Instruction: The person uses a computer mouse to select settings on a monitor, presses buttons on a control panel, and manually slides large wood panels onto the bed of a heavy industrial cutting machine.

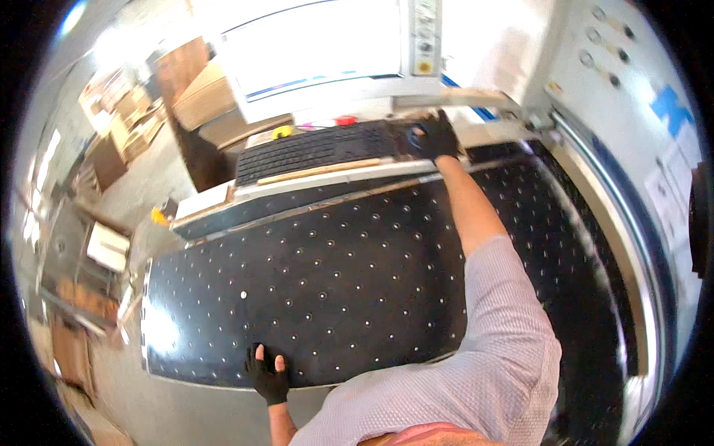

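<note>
My left hand, in a black glove with bare fingertips, lies at the near edge of a long black tabletop dotted with small pale studs or holes. Its fingers are spread and hold nothing. Stretched far across the tabletop, my right hand, gloved the same way, bends over a small dark computer mouse with a bluish rim. The glove covers part of the mouse. Just left of it, a black keyboard rests on a ledge behind the tabletop.
A large bright screen stands behind the keyboard, with a strip of controls beside it. A yellow item and a red item lie by the keyboard. At right runs a metal rail below a panel with gauges. Boards stand at back left.
</note>
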`<state>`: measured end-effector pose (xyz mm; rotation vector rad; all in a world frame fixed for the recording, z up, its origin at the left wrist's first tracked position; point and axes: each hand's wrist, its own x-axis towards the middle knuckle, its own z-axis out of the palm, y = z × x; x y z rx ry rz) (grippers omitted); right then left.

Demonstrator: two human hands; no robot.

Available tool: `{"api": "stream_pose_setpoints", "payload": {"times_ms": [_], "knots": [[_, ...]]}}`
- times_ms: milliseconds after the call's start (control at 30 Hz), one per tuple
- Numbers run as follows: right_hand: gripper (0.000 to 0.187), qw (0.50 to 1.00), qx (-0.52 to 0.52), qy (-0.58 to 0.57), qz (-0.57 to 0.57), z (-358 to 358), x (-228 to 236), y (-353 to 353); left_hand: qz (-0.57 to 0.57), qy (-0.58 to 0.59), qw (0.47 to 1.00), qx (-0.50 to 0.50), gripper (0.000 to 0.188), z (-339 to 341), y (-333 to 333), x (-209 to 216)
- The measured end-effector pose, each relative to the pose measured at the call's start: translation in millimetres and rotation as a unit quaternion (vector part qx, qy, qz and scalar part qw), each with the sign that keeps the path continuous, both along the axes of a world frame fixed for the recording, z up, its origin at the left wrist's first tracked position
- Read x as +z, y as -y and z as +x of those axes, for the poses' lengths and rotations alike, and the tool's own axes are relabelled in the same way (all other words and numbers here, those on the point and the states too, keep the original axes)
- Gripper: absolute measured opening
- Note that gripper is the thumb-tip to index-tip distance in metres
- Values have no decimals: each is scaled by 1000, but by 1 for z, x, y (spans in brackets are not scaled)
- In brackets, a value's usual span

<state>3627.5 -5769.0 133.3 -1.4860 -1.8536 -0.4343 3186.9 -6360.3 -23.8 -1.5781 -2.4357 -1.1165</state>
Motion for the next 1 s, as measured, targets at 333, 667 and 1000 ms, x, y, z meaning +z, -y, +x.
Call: {"api": "stream_pose_setpoints", "payload": {"times_ms": [333, 667, 1000], "knots": [[86, 992, 65, -101, 39, -9, -53, 138, -4, -36, 999, -30, 64, -19, 2, -19], [84, 918, -336, -209, 24, 253, -167, 544, 23, 207, 951, -229, 70, -10, -10, 7], [69, 688, -561, -406, 217, 341, -118, 990, 0, 409, 746, -525, 67, 186, -104, 17]]}}
